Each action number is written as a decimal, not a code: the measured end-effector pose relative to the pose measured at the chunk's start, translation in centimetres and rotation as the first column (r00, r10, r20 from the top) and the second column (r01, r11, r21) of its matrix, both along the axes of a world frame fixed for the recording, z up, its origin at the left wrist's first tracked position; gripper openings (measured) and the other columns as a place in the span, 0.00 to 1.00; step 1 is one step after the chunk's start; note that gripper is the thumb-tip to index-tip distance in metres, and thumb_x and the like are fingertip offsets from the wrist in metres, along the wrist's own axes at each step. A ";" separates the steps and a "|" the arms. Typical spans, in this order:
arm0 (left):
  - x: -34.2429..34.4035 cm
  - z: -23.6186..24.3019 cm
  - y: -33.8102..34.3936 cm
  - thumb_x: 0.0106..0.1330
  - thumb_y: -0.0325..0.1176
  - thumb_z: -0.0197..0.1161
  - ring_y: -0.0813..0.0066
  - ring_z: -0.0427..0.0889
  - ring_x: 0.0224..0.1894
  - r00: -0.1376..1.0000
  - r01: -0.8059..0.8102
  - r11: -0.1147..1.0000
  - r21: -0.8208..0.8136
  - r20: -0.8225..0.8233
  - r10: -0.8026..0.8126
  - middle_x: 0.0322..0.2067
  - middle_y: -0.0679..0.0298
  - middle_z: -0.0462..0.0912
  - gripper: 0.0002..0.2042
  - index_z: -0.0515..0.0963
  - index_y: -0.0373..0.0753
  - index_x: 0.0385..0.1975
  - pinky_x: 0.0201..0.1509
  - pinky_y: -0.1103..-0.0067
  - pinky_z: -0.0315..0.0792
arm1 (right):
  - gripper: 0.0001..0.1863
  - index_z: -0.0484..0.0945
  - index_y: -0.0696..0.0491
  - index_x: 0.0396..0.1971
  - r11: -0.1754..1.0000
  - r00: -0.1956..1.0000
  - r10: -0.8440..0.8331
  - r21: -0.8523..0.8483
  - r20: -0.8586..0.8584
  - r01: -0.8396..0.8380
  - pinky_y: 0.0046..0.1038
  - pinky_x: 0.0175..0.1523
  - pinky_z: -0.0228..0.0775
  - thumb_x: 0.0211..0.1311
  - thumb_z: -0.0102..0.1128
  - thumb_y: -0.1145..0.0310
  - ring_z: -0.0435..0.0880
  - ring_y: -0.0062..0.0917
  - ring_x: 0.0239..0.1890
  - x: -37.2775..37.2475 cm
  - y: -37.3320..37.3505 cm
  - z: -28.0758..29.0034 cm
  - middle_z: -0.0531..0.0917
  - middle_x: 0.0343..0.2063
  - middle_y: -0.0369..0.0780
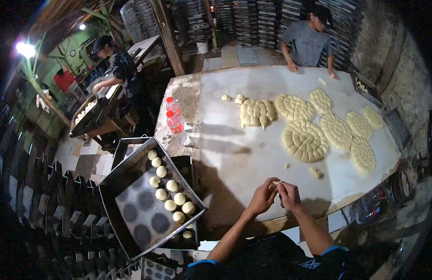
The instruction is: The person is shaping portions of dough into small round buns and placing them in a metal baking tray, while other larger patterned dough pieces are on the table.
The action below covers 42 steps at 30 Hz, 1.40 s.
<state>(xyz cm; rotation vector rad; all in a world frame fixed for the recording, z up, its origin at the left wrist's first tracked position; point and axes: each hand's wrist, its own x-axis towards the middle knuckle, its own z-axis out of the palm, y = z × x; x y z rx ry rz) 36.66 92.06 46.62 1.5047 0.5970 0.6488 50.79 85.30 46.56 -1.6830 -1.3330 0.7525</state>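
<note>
My left hand (pixel 265 196) and my right hand (pixel 287 194) meet over the front of the white worktable (pixel 225 140), fingers closed on a small pale piece of dough (pixel 275 185), mostly hidden by them. Just beyond lie two small dough scraps (pixel 316 172). Further back are cut, patterned dough rounds (pixel 304 142) and a bumpy cut dough mass (pixel 257 113) with small lumps beside it. To my left, a metal tray (pixel 108 199) holds several dough balls (pixel 179 198) and dark round marks.
Bottles with red caps (pixel 174 122) stand on the table's left. A co-worker in grey (pixel 305 44) leans at the far edge; another (pixel 120 70) works at a trough (pixel 87 112) at left. More trays (pixel 132 147) lie under the front one. A wooden post (pixel 167 37) rises behind.
</note>
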 end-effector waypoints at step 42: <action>-0.5 -9.4 4.2 0.50 0.33 0.63 0.57 0.73 0.41 0.511 -0.261 0.427 0.866 -0.251 0.822 0.36 0.62 0.78 0.06 0.77 0.43 0.28 0.46 0.70 0.66 | 0.06 0.70 0.60 0.25 0.850 0.697 0.244 0.196 0.675 -0.488 0.48 0.56 0.64 0.50 0.54 0.73 0.71 0.47 0.38 16.2 3.8 -10.3 0.72 0.29 0.49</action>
